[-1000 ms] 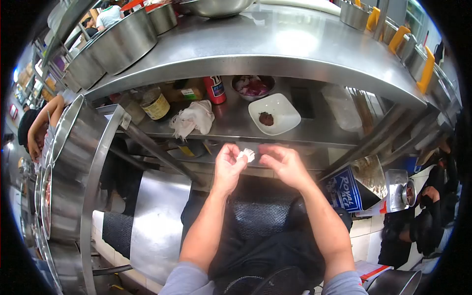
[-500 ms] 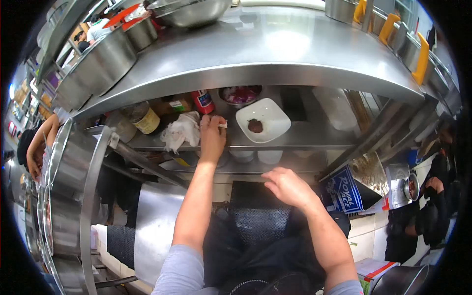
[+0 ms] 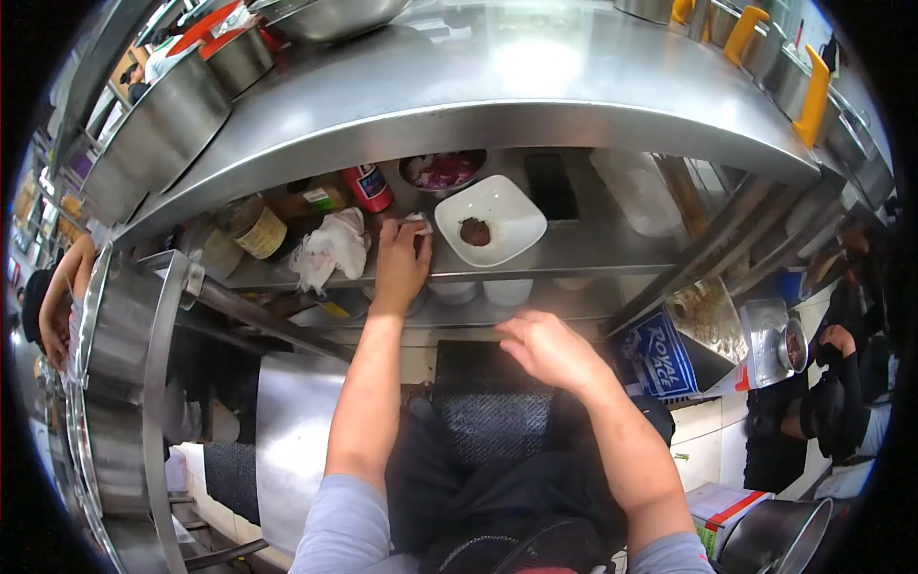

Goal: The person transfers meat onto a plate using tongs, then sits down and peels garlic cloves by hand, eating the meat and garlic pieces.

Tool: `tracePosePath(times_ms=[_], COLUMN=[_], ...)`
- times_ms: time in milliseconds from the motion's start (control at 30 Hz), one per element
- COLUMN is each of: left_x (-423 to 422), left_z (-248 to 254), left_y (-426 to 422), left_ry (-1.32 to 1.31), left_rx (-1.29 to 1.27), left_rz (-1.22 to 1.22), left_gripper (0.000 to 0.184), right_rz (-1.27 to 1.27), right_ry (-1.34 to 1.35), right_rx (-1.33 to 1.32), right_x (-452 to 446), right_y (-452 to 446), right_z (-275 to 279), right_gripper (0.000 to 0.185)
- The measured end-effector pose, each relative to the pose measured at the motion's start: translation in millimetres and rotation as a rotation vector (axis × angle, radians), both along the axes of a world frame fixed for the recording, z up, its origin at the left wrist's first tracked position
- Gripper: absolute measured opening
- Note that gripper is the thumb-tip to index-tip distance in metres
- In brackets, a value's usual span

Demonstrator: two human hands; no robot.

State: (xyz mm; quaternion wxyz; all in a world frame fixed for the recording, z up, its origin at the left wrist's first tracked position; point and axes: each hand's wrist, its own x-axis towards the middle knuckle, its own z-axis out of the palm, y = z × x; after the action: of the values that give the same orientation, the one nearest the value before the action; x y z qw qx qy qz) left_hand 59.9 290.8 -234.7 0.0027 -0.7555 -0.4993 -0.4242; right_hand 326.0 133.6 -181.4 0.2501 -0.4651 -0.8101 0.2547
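My left hand [image 3: 402, 266] reaches onto the lower shelf with its fingers curled. A small white piece [image 3: 420, 223], perhaps cloth or paper, shows at its fingertips. Just right of that hand stands a white square bowl [image 3: 521, 212] with a dark brown lump [image 3: 474, 231] inside. To the left lies a crumpled white plastic bag [image 3: 335, 247]. Behind are a red bottle [image 3: 370, 188] and a metal bowl of reddish-purple food [image 3: 443, 170]. My right hand [image 3: 545, 349] hangs in front of the shelf, fingers loosely bent and somewhat apart, with nothing visible in it.
The steel counter [image 3: 459, 120] overhangs the shelf. A labelled jar [image 3: 256, 230] sits at left, a dark flat phone-like object [image 3: 552, 187] at right. A blue "Royal" box [image 3: 660, 354] stands below right. Other people are at both sides; a person's arm [image 3: 57, 301] shows at left.
The view has shifted slightly, so the shelf things appear further left and up. My left hand has moved a little deeper onto the shelf, closer to the bowl; its white piece is now more covered.
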Motion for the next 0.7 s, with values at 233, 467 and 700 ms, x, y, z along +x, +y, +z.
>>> tracePosePath(times_ms=[233,467,700], left_x=[-14.0,-9.7,20.9], left_z=[37.2,89.0,93.4], left_y=[-32.4,-87.1,-142.0], left_ry=[-0.050,-0.356,-0.162], left_rx=[0.049,-0.015,0.131], left_rz=[0.083,0.236,-0.127], left_gripper=[0.027,0.027,0.022], right_rz=[-0.025,-0.235,-0.268], right_ry=[0.037,0.236,0.574], right_rx=[0.074,-0.160,-0.015], right_x=[1.3,-7.7,-23.6], right_y=[3.0,-3.9,5.8], right_z=[-6.9,24.9,3.2], right_gripper=[0.021,0.020,0.008])
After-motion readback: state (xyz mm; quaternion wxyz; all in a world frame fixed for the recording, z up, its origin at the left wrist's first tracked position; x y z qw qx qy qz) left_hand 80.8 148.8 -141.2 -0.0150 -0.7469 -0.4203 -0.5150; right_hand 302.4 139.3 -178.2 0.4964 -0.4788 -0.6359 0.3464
